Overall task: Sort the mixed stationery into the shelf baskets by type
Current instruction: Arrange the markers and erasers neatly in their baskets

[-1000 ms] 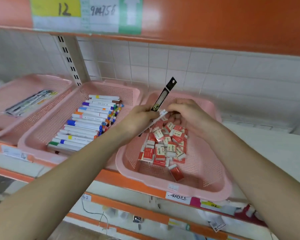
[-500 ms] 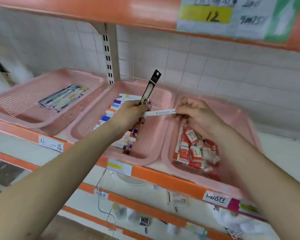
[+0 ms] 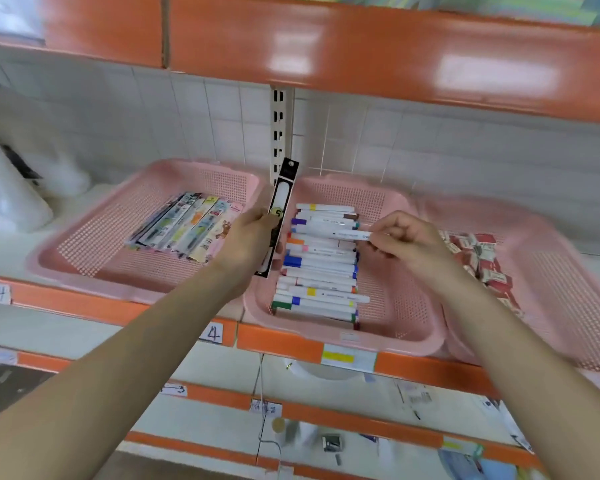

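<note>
In the middle of the frame my right grip (image 3: 406, 242) pinches a white marker (image 3: 347, 234) by its right end, between thumb and curled fingertips. It holds the marker level and crosswise over the middle basket (image 3: 395, 306), just above the row of markers (image 3: 319, 271) lying there. I judge it is held that way so it can go down parallel with the rest. My left grip (image 3: 253, 237) is curled round the lower half of a long pen pack (image 3: 281, 202), held upright over the gap between the left basket (image 3: 94, 244) and the middle one. That looks like parking it clear of the marker. Its own kind lies left of centre, where flat packs (image 3: 184, 226) are fanned in the left basket, so I would send it there next. All 3 baskets are pink plastic with perforated mesh floors and walls, smooth rims and rounded corners. The markers are slim, smooth white barrels with coloured bands and caps. The pack is glossy black card with a clear window and a round yellow sticker. At the right, small blocks in red-and-white sleeves — erasers (image 3: 478, 258), I think, though blurred — sit heaped in the right basket (image 3: 551, 289). The shelf edge (image 3: 281, 341) is shiny orange and carries paper labels.
</note>
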`<state>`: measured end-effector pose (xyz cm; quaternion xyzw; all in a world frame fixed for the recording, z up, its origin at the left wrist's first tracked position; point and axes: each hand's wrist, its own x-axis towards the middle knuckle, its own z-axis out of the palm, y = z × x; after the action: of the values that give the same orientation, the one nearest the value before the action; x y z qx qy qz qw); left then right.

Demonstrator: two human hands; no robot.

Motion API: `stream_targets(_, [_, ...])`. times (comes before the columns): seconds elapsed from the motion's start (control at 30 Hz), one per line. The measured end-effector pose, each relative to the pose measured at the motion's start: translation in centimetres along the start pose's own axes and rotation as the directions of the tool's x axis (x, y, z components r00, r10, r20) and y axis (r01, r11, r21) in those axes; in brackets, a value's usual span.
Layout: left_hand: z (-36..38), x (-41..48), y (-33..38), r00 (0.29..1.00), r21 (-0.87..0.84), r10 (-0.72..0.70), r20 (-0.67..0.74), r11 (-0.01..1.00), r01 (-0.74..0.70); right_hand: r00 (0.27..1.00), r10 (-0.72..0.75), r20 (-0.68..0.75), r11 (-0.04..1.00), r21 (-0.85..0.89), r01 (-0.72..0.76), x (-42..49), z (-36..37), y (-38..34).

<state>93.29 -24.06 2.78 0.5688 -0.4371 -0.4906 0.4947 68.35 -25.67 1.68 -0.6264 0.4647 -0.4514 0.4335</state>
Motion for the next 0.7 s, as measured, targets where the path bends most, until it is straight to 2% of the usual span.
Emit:
stream_targets(0.17, [-0.8,0.8,-0.3,0.999,0.074,-0.018,-0.028,0.997,0.02,0.998,0.005,-0.07,0.999,-0.054,-0.009,1.1,0.3,0.4])
stream_targets(0.4, [0.5,3.2,-0.1,0.999,0.165,-0.023,-0.037,0.986,0.029,0.988,0.028,-0.15,0.95,-0.303,-0.073,6.2,-0.3,2.5])
stream_targets(0.57, [0.4,5.9,0.4,0.995,0.235,-0.002,-0.099,0.972,0.025,0.992,0.051,-0.116,0.837,-0.537,-0.105,11.0,0.1,3.7])
stream_targets(0.7, [-0.1,7.5,0.4,0.995,0.233,0.033,-0.099,0.973,-0.009,0.994,0.095,-0.047,0.778,-0.62,-0.103,13.1,0.9,5.2])
